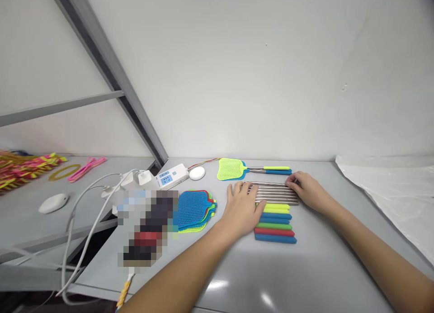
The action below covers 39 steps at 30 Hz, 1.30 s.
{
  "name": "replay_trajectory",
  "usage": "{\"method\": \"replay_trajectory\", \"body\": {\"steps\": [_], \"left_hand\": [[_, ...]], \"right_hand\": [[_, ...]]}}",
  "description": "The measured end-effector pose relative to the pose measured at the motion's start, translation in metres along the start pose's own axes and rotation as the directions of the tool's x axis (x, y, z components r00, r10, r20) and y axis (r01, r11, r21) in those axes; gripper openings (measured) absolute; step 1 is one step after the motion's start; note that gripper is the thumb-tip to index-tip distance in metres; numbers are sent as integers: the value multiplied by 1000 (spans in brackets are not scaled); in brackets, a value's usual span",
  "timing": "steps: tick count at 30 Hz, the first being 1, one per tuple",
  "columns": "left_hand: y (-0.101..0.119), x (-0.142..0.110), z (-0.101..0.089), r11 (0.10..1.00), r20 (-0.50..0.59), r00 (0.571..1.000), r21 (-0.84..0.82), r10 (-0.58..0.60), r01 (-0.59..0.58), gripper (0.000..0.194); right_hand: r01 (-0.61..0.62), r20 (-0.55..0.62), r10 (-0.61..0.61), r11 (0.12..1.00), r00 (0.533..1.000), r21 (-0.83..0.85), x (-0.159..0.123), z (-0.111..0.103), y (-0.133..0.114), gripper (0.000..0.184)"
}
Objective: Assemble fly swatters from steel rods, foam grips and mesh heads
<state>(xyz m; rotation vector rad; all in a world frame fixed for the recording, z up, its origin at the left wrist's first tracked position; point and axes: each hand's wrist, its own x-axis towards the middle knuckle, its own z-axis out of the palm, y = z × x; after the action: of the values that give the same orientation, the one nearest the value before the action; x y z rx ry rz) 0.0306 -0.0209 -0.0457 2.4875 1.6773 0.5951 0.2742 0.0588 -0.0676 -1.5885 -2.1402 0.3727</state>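
Several thin metal rods [273, 194] lie side by side on the grey table. My left hand [242, 209] rests over their left ends, palm down, fingers spread and open. At the right ends is my right hand [307, 191], its thumb and fingers closed at the end of the farthest rod. Nearer me, several plastic handle sleeves [274, 226] in yellow, blue, green and red form a row; my left thumb is beside the top one. A stack of perforated fly swatter heads [193, 209] sits left of my left hand. Behind the rods lie assembled fly swatters [232, 169], yellow and blue.
A white power strip [172, 176] with plugs and cables [73, 231] stands at the left, near a round white disc [197, 173]. A pixelated patch [145, 231] hides something there. Farther left, a shelf holds bright bundles [27, 168] and a white oval object [53, 203]. Plastic sheeting [396, 191] covers the right side.
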Motion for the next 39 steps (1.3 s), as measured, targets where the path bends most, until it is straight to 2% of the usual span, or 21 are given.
{"method": "replay_trajectory", "body": {"steps": [6, 17, 27, 33, 39], "left_hand": [[0, 0, 0, 1000, -2, 1000, -4, 7, -7, 43], [-1, 0, 0, 1000, 8, 1000, -16, 27, -27, 43], [0, 1, -1, 999, 23, 999, -30, 31, -30, 43], [-2, 3, 2, 999, 50, 998, -30, 37, -36, 47], [-2, 4, 1, 1000, 89, 996, -18, 23, -21, 51]], "right_hand": [[5, 18, -5, 1000, 1000, 6, 0, -1, 6, 28], [-126, 53, 122, 990, 991, 71, -3, -21, 18, 27], [-94, 47, 88, 982, 995, 163, -4, -13, 2, 23], [-99, 60, 91, 983, 994, 155, -3, -12, -2, 22], [-146, 80, 139, 985, 987, 97, -6, -26, 14, 21]]}}
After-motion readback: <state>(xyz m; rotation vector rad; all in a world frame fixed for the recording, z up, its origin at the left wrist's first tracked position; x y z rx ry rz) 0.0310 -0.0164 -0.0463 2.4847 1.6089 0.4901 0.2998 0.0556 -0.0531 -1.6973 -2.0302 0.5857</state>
